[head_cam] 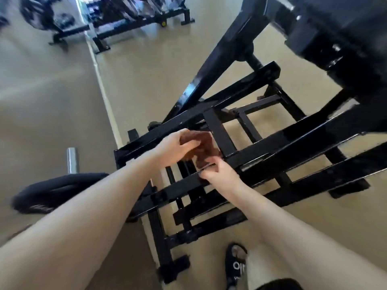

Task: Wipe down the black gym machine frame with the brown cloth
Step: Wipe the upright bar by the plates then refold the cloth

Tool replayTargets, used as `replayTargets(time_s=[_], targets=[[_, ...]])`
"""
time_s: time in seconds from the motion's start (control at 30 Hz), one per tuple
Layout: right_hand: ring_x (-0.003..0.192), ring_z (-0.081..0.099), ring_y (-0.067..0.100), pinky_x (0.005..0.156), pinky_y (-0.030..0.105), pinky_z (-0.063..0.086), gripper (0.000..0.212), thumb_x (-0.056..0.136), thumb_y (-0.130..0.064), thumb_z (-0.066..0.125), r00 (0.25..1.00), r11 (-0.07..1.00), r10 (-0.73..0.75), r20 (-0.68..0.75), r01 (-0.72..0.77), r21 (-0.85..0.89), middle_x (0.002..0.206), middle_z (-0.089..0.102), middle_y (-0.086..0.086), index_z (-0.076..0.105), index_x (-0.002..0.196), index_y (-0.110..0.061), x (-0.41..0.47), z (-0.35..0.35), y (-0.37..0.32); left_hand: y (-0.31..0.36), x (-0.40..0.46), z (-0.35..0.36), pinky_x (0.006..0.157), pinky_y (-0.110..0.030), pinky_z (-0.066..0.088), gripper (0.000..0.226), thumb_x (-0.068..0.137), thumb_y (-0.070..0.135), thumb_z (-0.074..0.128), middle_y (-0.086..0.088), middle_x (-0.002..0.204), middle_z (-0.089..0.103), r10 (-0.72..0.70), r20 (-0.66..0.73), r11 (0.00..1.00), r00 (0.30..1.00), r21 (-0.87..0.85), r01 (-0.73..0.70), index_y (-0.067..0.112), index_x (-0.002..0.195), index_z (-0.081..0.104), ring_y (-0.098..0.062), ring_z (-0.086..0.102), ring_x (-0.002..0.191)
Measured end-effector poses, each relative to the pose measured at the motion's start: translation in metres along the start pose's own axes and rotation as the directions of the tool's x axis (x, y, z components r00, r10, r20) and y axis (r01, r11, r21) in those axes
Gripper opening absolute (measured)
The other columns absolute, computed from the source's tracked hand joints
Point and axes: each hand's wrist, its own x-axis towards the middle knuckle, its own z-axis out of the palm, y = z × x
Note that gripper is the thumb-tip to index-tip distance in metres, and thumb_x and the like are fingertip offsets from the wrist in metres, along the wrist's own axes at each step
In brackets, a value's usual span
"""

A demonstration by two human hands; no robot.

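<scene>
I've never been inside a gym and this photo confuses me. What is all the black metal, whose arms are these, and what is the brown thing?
The one picture comes from a camera worn on a person's head, looking down, so the bare arms are that person's own. The black bars are the frame of a gym machine standing on a tan floor. The left hand grips a brown cloth against the frame, and the right hand pinches its lower edge. A black weight plate hangs on a silver peg at left. A sandalled foot shows below.
</scene>
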Motion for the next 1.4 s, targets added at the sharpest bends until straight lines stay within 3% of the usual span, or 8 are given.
replayTargets(time_s=[0.13,0.27,0.4,0.57,0.73,0.87,1.1,1.4], targets=[[0.123,0.047,0.009,0.099,0.028,0.033,0.069,0.093,-0.031,0.075,0.998,0.989,-0.014,0.065,0.005,0.147,0.138,0.053,-0.009,0.036,0.150,-0.029,-0.070,-0.012,-0.079,0.050,-0.083,-0.046,0.080,-0.022,0.059,0.029,0.104,0.042,0.054,0.008,0.110,0.071,-0.204,0.086,0.914,0.975,-0.340,0.221,0.030,0.131,0.058,-0.003,0.071,0.094],[0.128,0.046,0.011,0.108,0.032,0.040,0.084,0.086,-0.025,0.082,0.994,0.995,-0.096,-0.053,0.096,-0.002,0.142,0.048,-0.007,0.031,0.153,-0.028,-0.124,-0.013,-0.140,0.085,-0.145,-0.095,0.100,-0.044,0.056,0.051,0.095,0.065,0.051,-0.001,0.126,0.069,-0.246,0.272,0.857,0.930,-0.388,0.340,0.036,0.137,0.054,-0.021,0.069,0.114],[0.114,0.061,0.013,0.099,0.034,0.055,0.053,0.088,-0.022,0.079,0.986,0.979,-0.159,0.053,0.164,-0.120,0.121,0.065,-0.006,0.055,0.135,-0.025,-0.166,-0.014,-0.178,0.119,-0.201,-0.132,0.104,-0.041,0.054,0.042,0.102,0.061,0.045,-0.001,0.127,0.070,-0.239,0.388,0.854,0.890,-0.353,0.383,0.037,0.135,0.055,-0.019,0.071,0.112],[0.101,0.064,0.010,0.091,0.029,0.055,0.028,0.095,-0.033,0.071,0.971,0.939,-0.211,0.113,0.234,-0.253,0.106,0.067,-0.009,0.061,0.120,-0.026,-0.206,-0.016,-0.211,0.142,-0.254,-0.163,0.105,-0.039,0.052,0.013,0.101,0.055,0.052,0.010,0.106,0.071,-0.258,0.166,0.935,0.952,-0.204,0.289,0.046,0.105,0.059,-0.011,0.069,0.102],[0.095,0.066,0.013,0.094,0.036,0.059,0.030,0.098,-0.034,0.067,0.940,0.826,-0.294,0.175,0.342,-0.448,0.110,0.067,-0.005,0.060,0.126,-0.024,-0.230,-0.019,-0.248,0.162,-0.292,-0.186,0.084,-0.042,0.061,0.021,0.100,0.047,0.057,0.003,0.090,0.071,-0.098,-0.090,0.995,0.991,-0.026,0.096,0.031,0.099,0.070,-0.015,0.069,0.087],[0.101,0.060,0.011,0.098,0.032,0.053,0.035,0.095,-0.039,0.071,0.899,0.689,-0.391,0.199,0.429,-0.584,0.111,0.063,-0.008,0.060,0.126,-0.028,-0.237,-0.026,-0.267,0.169,-0.309,-0.202,0.076,-0.035,0.061,0.031,0.098,0.053,0.056,0.005,0.085,0.072,-0.111,-0.100,0.989,0.989,0.091,0.120,0.027,0.098,0.072,-0.011,0.069,0.079],[0.097,0.065,0.012,0.087,0.027,0.054,0.029,0.091,-0.025,0.077,0.891,0.798,-0.321,0.322,0.437,-0.415,0.103,0.068,-0.005,0.063,0.116,-0.023,-0.236,-0.038,-0.287,0.176,-0.319,-0.211,0.069,-0.031,0.061,0.015,0.102,0.055,0.048,0.009,0.087,0.067,-0.077,-0.022,0.976,0.997,0.205,0.080,0.042,0.097,0.055,-0.008,0.068,0.075],[0.088,0.068,0.018,0.073,0.025,0.053,0.023,0.087,-0.025,0.078,0.880,0.906,-0.194,0.433,0.330,-0.265,0.095,0.068,0.004,0.062,0.103,-0.022,-0.236,0.000,-0.324,0.142,-0.333,-0.244,0.066,-0.027,0.041,0.028,0.105,0.045,0.048,0.020,0.067,0.057,-0.163,-0.034,0.980,0.986,-0.117,0.158,0.031,0.085,0.062,-0.002,0.052,0.064]])
